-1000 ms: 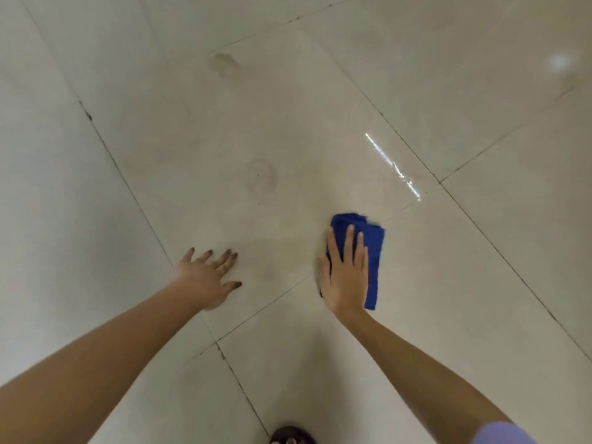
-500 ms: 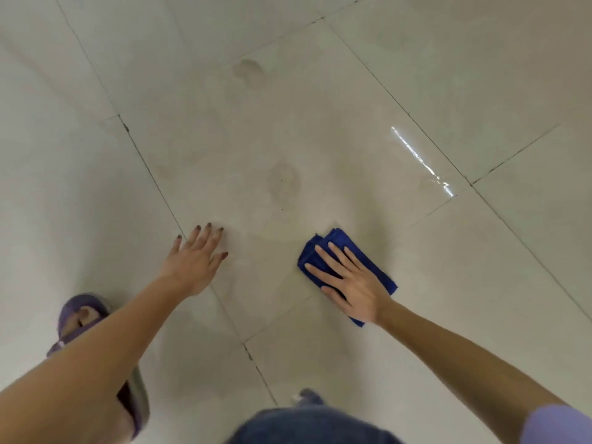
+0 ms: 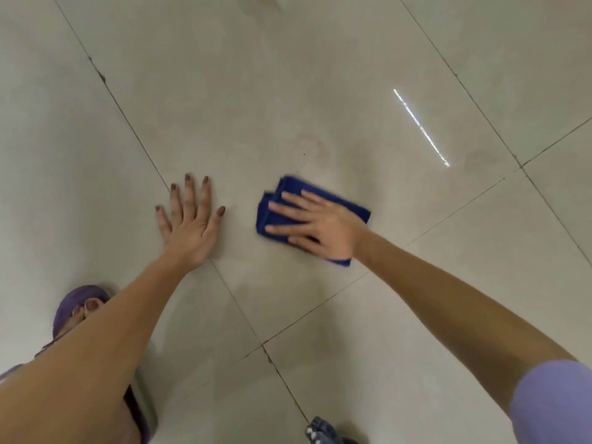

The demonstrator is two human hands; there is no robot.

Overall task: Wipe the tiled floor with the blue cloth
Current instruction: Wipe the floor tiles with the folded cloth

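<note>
Head view looks straight down on a tiled floor (image 3: 352,75) of pale glossy tiles crossed by dark grout lines. The right hand (image 3: 323,224) lies flat with fingers spread on the folded blue cloth (image 3: 350,206), pressing it to the floor rather than gripping it; the cloth's edges are smeared with motion. The left hand (image 3: 189,222) is empty, palm down and fingers splayed on bare tile just beside a grout line, apparently bracing the body.

A second ago the cloth sat by the grout line on the tile's right-hand side, with the fingers pointing away from the person. Half a second ago it had swung leftward and the hand had turned. Now the fingers point left and the cloth is near the left hand, though still apart from it. So a sideways stroke has crossed the near part of this tile, and the wipe looks to be mid-sweep.

Faint ring-shaped marks (image 3: 312,149) lie just beyond the cloth, and a duller smudge (image 3: 262,3) shows by the far edge of the tile, so the farther part probably remains to be wiped. A purple sandal (image 3: 75,302) shows at the lower left.
</note>
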